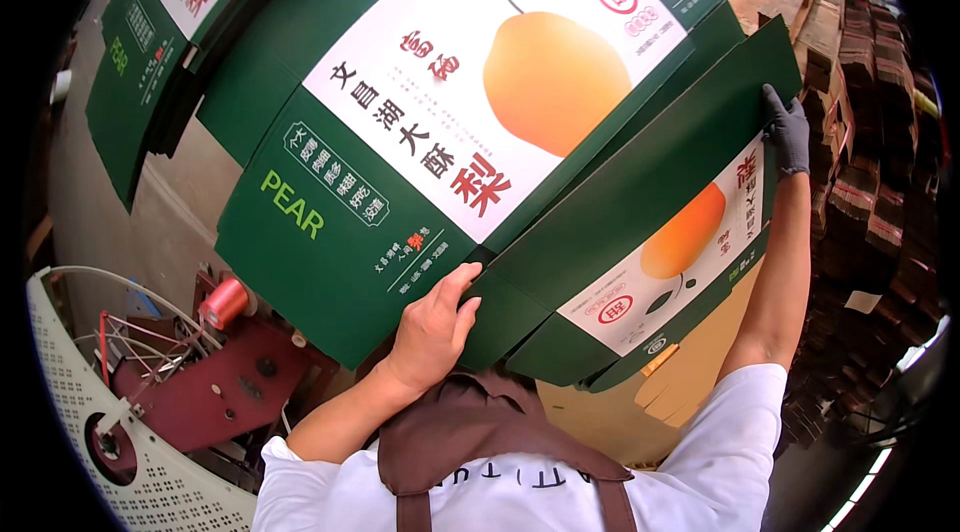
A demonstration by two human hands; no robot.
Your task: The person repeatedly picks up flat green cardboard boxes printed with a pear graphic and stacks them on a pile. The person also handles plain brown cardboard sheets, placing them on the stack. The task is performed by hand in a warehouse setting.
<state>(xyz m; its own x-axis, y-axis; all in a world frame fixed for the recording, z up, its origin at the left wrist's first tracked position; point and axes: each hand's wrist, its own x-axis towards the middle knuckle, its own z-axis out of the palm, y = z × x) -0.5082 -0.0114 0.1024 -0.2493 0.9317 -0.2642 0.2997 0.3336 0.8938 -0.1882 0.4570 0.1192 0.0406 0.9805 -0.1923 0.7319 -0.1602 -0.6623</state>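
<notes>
Green flat carton [620, 222] gripped at both ends by left hand [432, 327] and gloved right hand [787, 132]; more cartons [330, 192] lie beneath.

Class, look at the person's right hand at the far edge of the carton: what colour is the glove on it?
Dark grey, seen in the head view: the glove on the right hand grips the green carton.
</notes>
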